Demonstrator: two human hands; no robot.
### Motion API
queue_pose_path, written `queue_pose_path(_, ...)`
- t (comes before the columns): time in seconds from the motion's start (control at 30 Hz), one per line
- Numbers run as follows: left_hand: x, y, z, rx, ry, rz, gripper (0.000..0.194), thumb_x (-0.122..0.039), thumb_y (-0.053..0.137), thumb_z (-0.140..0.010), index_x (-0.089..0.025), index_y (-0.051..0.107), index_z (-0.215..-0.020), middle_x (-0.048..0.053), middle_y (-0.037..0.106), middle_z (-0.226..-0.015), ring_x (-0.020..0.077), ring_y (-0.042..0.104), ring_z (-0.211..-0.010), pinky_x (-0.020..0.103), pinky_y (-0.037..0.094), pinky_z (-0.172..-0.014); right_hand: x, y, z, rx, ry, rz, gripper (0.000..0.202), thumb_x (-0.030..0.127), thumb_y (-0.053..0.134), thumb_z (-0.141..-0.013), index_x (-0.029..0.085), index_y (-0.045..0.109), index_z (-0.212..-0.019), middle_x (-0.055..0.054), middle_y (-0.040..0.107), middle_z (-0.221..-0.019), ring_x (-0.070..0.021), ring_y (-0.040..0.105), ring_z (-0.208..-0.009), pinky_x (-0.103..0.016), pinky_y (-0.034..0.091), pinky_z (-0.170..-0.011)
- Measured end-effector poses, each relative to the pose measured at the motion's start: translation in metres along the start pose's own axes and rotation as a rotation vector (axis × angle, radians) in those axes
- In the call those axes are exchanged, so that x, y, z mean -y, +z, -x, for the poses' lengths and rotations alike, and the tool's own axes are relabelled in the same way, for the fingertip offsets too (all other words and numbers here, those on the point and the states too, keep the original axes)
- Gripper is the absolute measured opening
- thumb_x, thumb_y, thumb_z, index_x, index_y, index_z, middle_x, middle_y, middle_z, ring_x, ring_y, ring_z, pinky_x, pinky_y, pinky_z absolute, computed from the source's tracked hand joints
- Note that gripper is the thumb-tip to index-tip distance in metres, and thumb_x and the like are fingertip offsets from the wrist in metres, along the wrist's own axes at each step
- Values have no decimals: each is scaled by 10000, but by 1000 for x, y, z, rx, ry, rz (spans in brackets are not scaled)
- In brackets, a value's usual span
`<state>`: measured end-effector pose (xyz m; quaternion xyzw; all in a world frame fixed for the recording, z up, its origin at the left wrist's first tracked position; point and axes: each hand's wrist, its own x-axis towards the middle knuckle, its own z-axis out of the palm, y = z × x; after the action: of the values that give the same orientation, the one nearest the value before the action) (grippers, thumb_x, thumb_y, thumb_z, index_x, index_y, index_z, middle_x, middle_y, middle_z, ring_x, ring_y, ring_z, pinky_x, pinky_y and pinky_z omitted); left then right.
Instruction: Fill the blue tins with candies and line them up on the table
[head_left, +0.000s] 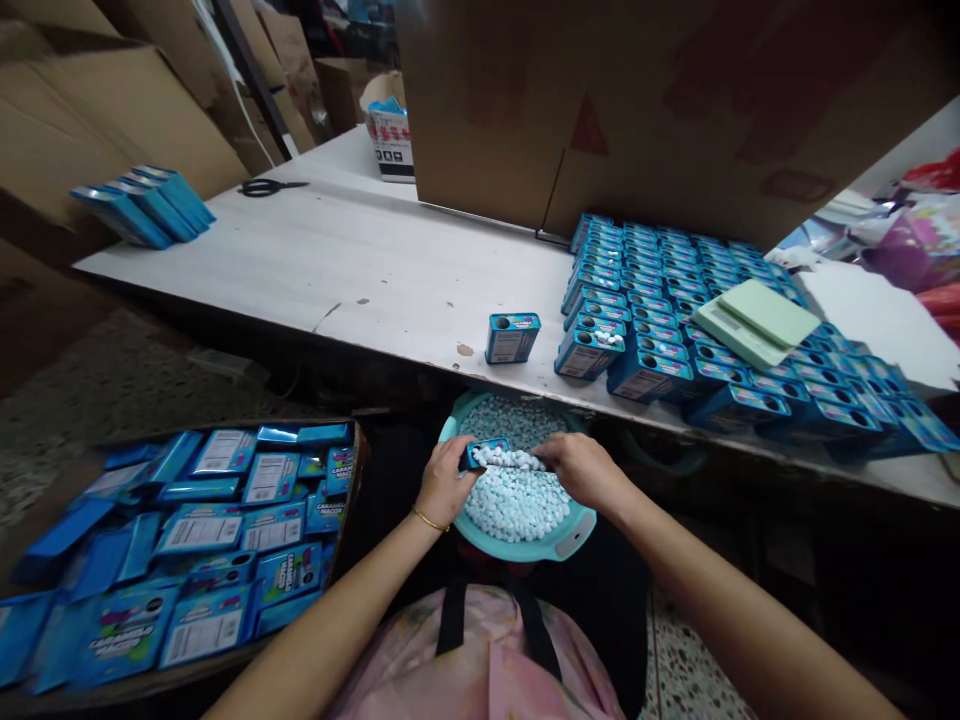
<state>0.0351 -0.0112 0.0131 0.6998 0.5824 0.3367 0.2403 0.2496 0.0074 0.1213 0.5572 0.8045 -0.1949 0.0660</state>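
Observation:
My left hand [448, 480] is closed around a small blue candy box [491, 446], tilted over a turquoise basin [577, 530]. The basin holds many small pale candies [514, 508]. My right hand [581, 465] is closed on a narrow scoop [521, 467], mostly hidden under a heap of white candies [517, 457]. The scoop's far end meets the mouth of the box. One blue box [513, 338] stands upright on the table edge just beyond the basin.
Rows of upright blue boxes [649, 345] cover the right of the white table [360, 260], with a pale green device [757, 322] on top. A large carton [637, 120] stands behind. Scissors [271, 187] and several boxes [146, 207] lie left. An open carton of blue boxes [217, 530] sits lower left.

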Motion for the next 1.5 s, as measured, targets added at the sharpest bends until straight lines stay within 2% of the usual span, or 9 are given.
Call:
queue_pose_path(0.37,-2,-4,7,3,23,-7,378,-191,596,-679,-224,510,-1045,37,580,-1001,210,511,-952,350,417,-839,43,-26,5,6,-111,275,240,96,387,-754,171,606,-815,-80,603,-825,-166,570,-747,-247,387,-632)
queue_pose_path(0.57,-3,-11,10,-20,-11,5,370,-228,610,-682,-242,514,-1039,26,580,-980,197,524,-921,336,428,-823,25,-30,21,1,-32,244,281,107,395,-770,215,619,-901,-52,588,-866,-143,557,-781,-223,371,-624)
queue_pose_path(0.73,-17,-26,7,-52,-35,91,359,-269,622,-682,-235,516,-1024,22,587,-969,189,542,-915,330,432,-828,-11,-28,36,-177,-24,29,343,133,389,-797,291,609,-1007,-1,590,-819,-114,554,-775,-200,360,-626)
queue_pose_path(0.83,-34,-40,-19,-91,-15,179,374,-303,617,-691,-225,501,-1038,25,586,-974,176,558,-897,320,440,-825,-36,-20,46,-355,9,-174,319,209,368,-837,264,609,-1039,-11,595,-801,-115,554,-747,-200,382,-641)
queue_pose_path(0.97,-46,-43,-85,-125,89,292,392,-301,631,-671,-212,498,-1029,29,563,-995,162,554,-910,309,450,-829,-66,3,58,-460,50,-436,332,310,345,-858,223,636,-992,-30,597,-767,-130,557,-713,-216,411,-640)
queue_pose_path(1.1,-37,-27,-140,-111,91,388,477,-275,663,-616,-203,476,-1049,52,514,-1062,156,560,-889,291,499,-733,-82,24,65,-465,112,-571,333,356,368,-841,224,650,-958,-31,601,-762,-142,563,-713,-230,429,-657)
queue_pose_path(1.27,-26,-19,-165,-118,114,305,865,-219,723,-513,-237,306,-1271,102,456,-1234,209,540,-1014,356,481,-817,-92,41,74,-414,179,-682,333,382,385,-824,249,656,-966,-29,602,-742,-155,573,-720,-238,448,-672)
queue_pose_path(1.37,-27,-13,-188,18,140,323,834,-175,704,-540,-261,324,-1277,54,571,-1133,220,560,-1002,377,451,-869,-96,53,77,-403,210,-740,329,404,408,-808,263,666,-957,-35,607,-723,-168,580,-709,-243,460,-657)
queue_pose_path(1.5,-36,12,-240,47,121,352,841,-169,712,-529,-243,338,-1279,60,579,-1135,242,552,-1017,383,424,-898,-89,72,68,-403,207,-806,315,413,441,-796,272,670,-960,-35,622,-718,-169,591,-698,-234,467,-648)
